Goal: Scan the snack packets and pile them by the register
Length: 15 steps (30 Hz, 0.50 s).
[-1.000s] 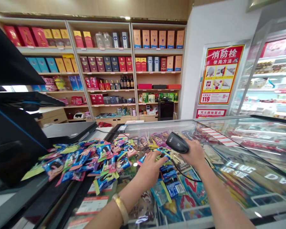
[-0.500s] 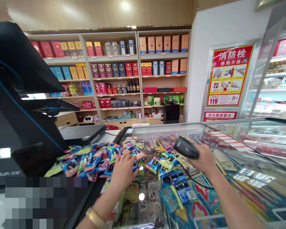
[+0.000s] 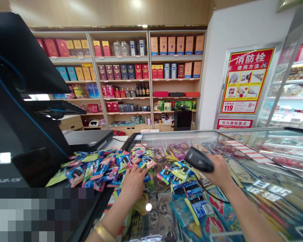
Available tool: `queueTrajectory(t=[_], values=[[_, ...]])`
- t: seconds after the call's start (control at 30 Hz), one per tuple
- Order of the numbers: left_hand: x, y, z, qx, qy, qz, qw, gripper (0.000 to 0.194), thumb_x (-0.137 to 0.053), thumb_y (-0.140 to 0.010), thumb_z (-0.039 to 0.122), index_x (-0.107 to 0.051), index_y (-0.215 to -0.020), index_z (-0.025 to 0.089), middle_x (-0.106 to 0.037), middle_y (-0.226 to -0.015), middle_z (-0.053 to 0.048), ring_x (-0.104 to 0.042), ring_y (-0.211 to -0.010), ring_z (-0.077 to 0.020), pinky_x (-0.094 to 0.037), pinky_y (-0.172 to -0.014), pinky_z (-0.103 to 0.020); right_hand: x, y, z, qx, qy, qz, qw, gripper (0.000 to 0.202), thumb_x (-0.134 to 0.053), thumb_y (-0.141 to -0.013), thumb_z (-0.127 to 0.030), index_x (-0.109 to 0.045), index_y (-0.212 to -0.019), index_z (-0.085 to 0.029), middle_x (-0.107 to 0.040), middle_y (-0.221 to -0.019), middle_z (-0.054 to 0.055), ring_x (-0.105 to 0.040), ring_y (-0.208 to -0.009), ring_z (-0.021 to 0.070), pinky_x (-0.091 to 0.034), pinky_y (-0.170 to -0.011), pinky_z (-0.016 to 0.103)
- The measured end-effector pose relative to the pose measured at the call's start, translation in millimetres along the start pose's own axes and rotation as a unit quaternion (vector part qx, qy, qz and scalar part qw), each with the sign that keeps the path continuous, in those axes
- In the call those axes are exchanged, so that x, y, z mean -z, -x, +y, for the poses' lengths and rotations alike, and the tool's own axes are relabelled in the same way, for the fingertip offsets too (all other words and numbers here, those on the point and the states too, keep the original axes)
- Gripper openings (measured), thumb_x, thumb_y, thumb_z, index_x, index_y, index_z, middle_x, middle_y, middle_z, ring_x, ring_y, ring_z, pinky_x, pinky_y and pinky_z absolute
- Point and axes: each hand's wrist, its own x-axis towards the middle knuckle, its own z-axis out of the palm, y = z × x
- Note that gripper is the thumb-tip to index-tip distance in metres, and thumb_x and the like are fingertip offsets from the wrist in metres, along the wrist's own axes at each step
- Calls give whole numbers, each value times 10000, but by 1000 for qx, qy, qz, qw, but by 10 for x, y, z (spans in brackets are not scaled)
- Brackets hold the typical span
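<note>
Head view, right hand (image 3: 219, 170): is gripping a black plastic scanner (image 3: 198, 160) above the glass-topped case (image 3: 187, 135)
Left hand (image 3: 134, 181): is touching small multicoloured shiny packets (image 3: 123, 161) at the case's left; grip unclear

Left of the glossy, smooth glass freezer top (image 3: 154, 215), the packets (image 3: 91, 169) look like shiny, crinkled plastic. Behind it, the shelves (image 3: 127, 80) look like smooth wood.

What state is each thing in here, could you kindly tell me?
Left hand, palm down at the packets
Right hand, gripping the scanner
Handheld barcode scanner, held aloft
Scanner cable, curving slackly
Snack packets, loosely heaped
Glass display top, bearing packets
Wooden drawer, shut
</note>
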Motion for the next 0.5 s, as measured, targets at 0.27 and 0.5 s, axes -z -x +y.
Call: queueTrajectory(t=[0.27,0.5], values=[[5,-53,-77,83,399,162,899,395,-665,-693,218,-677,-1088,210,-700,-1142,-82,-591,-1130,-290,-396,-1026,-448,79,-29,-82,39,-20,28,999,108,-576,-755,-311,-597,-784,-209,-677,-768,39,-567,-651,179,-358,-675,323],[102,-48,62,209,844,57,491,212,-638,-816,340,-649,-866,135,-719,-756,-50,-630,-536,-128,-559,-656,-287,257,-122,-511,111,-107,19,988,48,-507,-789,-239,-528,-749,-220,-565,-646,-4,-502,-608,151,-306,-686,325]])
